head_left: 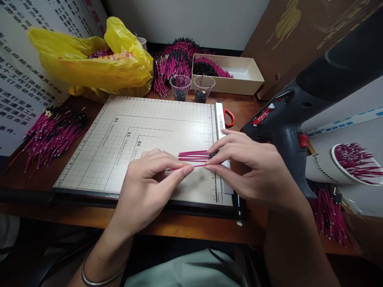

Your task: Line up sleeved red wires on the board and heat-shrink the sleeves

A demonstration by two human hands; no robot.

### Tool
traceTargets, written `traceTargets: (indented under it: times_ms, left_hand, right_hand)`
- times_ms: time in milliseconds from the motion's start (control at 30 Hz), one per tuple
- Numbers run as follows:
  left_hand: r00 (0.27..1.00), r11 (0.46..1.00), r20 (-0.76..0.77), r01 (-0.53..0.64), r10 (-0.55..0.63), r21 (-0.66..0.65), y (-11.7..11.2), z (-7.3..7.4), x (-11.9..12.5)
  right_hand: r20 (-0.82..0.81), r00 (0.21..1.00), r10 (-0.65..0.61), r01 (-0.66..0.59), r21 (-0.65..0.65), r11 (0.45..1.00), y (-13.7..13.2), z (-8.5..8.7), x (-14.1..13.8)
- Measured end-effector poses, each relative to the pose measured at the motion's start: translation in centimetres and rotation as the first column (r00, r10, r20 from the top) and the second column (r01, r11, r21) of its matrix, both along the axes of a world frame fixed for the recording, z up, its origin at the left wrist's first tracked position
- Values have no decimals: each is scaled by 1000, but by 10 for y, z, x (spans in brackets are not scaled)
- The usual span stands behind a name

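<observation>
A beige paper-cutter board (125, 135) with a printed grid lies on the wooden table. A small row of magenta wires (193, 154) lies on it near its right edge. My left hand (149, 183) pinches the left end of one magenta wire (198, 165) between thumb and forefinger. My right hand (251, 167) holds the right ends of the wires against the white ruler strip (220, 119) with its fingertips.
A black glue gun (287, 119) stands right of the board. Magenta wire piles lie left (50, 131), at the back (173, 59) and lower right (327, 215). Also present: a yellow bag (89, 59), two clear cups (180, 87), a cardboard box (239, 75), a white cup (347, 163).
</observation>
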State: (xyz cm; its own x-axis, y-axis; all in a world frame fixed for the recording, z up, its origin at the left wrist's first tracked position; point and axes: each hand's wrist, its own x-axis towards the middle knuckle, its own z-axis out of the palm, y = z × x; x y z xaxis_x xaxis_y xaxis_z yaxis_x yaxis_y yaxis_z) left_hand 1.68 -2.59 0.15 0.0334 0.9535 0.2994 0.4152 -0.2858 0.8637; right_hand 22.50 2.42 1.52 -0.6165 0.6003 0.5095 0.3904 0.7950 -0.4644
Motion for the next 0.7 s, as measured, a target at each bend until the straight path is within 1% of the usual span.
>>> traceTargets:
  times_ms: [100,233,333,500,633,700]
  left_hand:
    - [1000,1000,-4,-26,26,-8,0,0,-2]
    - [999,999,-16,-32,32,-26,-1,0,-7]
    - [999,1000,-49,-11,10,-22,0,1,-8]
    - [990,997,-119,71,-70,1,1,1,-7]
    - [988,998,-141,59,-56,13,-1,-1,-7]
    - [984,997,-163,71,-68,13,-1,-1,-6]
  right_hand:
    - [-6,1000,-6,5,-27,1000,0,-1,1]
    - [12,999,-34,34,-50,998,0,-2,5]
    - [22,999,-41,42,-67,997,1,-1,7]
    - [34,999,-21,23,-71,997,1,-1,6]
    - [45,999,-16,19,-69,997,1,-1,5]
    - [43,999,-18,21,-71,997,1,-2,4]
